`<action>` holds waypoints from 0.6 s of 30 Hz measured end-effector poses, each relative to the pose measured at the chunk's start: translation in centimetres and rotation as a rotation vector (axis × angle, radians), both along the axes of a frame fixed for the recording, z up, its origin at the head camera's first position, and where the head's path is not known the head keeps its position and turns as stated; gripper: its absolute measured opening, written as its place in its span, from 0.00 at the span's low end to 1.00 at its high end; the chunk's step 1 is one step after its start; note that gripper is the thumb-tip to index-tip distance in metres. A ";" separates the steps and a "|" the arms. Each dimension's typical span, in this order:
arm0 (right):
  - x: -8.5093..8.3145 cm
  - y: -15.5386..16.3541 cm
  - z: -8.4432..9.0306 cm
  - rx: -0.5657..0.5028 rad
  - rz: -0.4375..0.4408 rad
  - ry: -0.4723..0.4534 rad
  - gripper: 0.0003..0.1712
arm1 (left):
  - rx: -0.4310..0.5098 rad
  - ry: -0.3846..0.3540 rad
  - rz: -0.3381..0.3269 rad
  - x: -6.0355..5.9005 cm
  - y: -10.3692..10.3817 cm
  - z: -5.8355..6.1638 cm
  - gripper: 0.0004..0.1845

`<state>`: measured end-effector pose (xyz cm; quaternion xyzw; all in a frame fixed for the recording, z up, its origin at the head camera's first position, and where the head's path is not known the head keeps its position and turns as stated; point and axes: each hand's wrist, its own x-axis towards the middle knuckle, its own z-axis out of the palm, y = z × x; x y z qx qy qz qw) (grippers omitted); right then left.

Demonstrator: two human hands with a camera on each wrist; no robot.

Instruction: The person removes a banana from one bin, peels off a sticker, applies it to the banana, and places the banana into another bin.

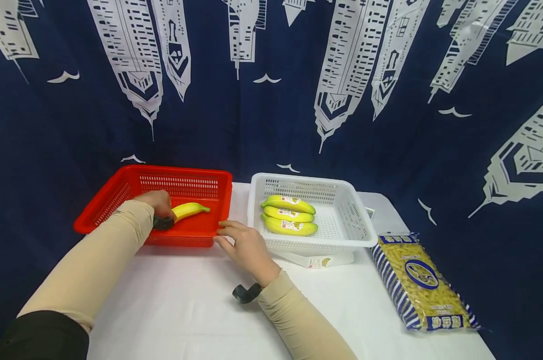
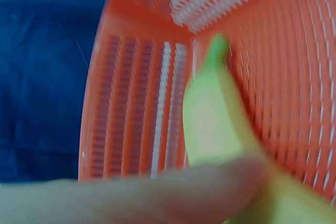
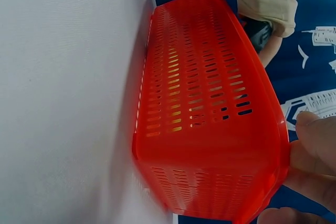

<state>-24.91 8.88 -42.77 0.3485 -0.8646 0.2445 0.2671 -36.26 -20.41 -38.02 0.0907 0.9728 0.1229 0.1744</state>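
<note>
My left hand point(image 1: 156, 204) reaches down into the red plastic basket point(image 1: 229, 200) and grips a banana point(image 1: 192, 211) lying inside it. In the left wrist view, a blurred finger point(image 2: 210, 187) crosses the banana's middle, and its green stem end points to a basket corner. The hand hides the other end in the head view. My right hand point(image 1: 248, 247) is at the basket's near right corner, its fingers loosely bent and touching the rim. From the right wrist view, the thumb and fingers point(image 3: 310, 177) stand at the corner rim, and yellow shows through the slotted wall.
To the right, a white basket point(image 1: 366, 235) holds three labelled bananas point(image 1: 291, 215) side by side. A white strip with a banana picture point(image 1: 321, 261) lies before it. A yellow bag of pasta point(image 1: 424, 285) rests at the table's right edge. A navy patterned curtain point(image 1: 239, 125) hangs behind.
</note>
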 end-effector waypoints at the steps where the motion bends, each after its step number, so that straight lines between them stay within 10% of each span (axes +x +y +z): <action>1: 0.0 0.0 0.0 -0.001 0.001 0.001 0.13 | -0.015 -0.008 0.011 0.0 0.0 0.1 0.15; 18: 0.0 0.1 0.1 -0.004 0.019 -0.016 0.12 | 0.091 0.127 0.221 0.4 0.0 0.7 0.16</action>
